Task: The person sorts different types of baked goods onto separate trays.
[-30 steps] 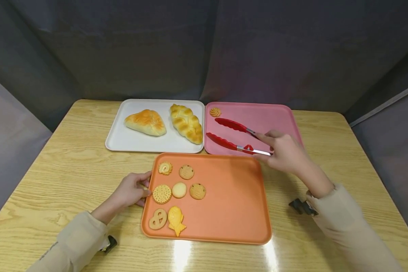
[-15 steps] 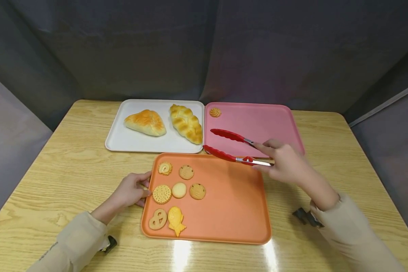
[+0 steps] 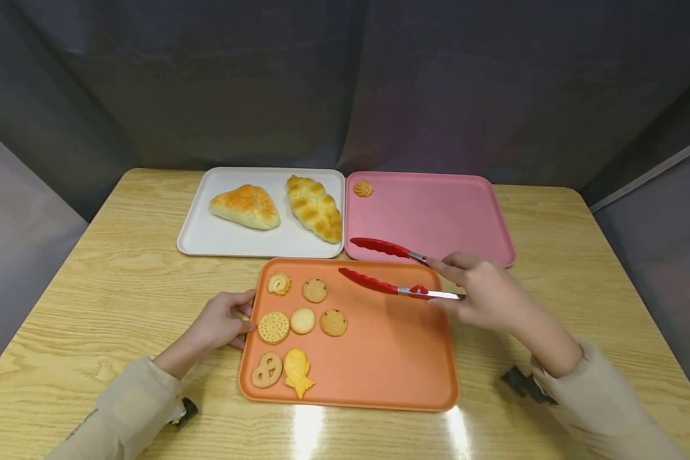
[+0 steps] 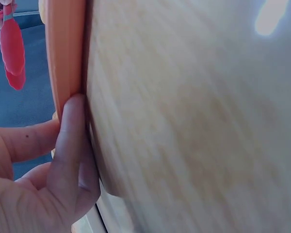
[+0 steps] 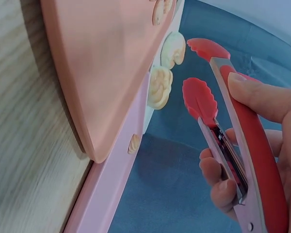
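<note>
My right hand [image 3: 485, 294] holds a pair of tongs [image 5: 254, 150] with red scalloped tips and metal arms. The tongs are spread, with nothing between their tips, above the far part of the orange tray [image 3: 391, 358] and the near edge of the pink tray [image 3: 437, 211]. At the orange tray's left side, my left hand [image 3: 221, 322] pinches the rim between thumb and fingers, as the left wrist view shows. On this tray's left half lie several cookies, among them a pretzel cookie [image 3: 267, 370], a fish-shaped cookie [image 3: 298, 372] and a dotted round cookie [image 3: 274, 328].
A swirl cookie [image 3: 363, 188] sits in the pink tray's far left corner. Beside it, a white tray [image 3: 230, 246] bears a triangular bread [image 3: 245, 207] and a braided bread [image 3: 315, 209]. Dark curtains [image 3: 345, 83] stand behind the wooden table [image 3: 109, 287].
My right hand has drawn the spread tongs back from the pink tray toward me, their lower arm now over the orange tray. The left hand and the cookies have stayed in place.
</note>
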Tool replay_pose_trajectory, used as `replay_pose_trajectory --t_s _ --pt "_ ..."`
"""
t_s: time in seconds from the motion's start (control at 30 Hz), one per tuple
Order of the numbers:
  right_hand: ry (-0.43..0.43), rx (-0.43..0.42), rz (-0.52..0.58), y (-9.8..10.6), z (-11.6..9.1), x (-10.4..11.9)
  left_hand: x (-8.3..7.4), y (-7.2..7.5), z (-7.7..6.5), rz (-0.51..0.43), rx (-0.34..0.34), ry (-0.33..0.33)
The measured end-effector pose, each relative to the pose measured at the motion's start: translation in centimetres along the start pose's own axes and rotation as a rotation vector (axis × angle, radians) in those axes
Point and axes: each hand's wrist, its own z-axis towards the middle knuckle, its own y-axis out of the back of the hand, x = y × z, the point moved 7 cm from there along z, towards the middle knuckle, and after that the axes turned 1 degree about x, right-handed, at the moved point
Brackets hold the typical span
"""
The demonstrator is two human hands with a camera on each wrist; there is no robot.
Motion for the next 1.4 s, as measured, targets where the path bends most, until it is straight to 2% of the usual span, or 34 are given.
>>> replay_pose_trajectory --t_s 0.63,1.0,1.4 --pt "0.012 0.09 0.023 -0.9 -1.1 1.8 0.2 0.1 0.1 0.0 -0.011 0.012" --pt "0.113 0.086 0.031 -1.2 -1.4 3.1 0.1 0.0 0.1 -0.011 -0.001 -0.002" --pt "0.126 0.137 0.043 -2.0 -1.8 3.8 0.3 0.1 0.3 -0.003 -0.011 0.015"
